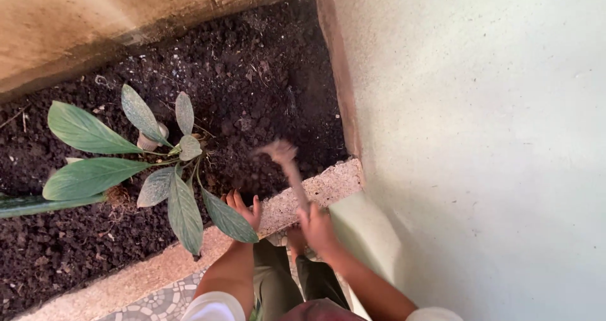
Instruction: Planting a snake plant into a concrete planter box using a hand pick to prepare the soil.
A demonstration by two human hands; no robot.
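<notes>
right hand point(317, 227) is gripping a hand tool point(287, 166) and working the dark soil point(252, 75) in the planter bed.
its blurred head, perhaps a small hoe, is striking at 12 o'clock from the fist; left hand point(245, 210), fingers loosely spread, is resting on the stone curb point(328, 185) beside the leafy plant point(158, 169) at 9 o'clock, so strokes should be staying short and clear of the roots.

Green leafy plant point(158, 169) w/ broad speckled leaves stands in dark soil bed point(252, 75), small pale stub point(151, 141) just behind its stems. Pale green wall point(480, 138) on right; patterned tile floor point(158, 305) at bottom, beside speckled stone curb point(334, 182).
</notes>
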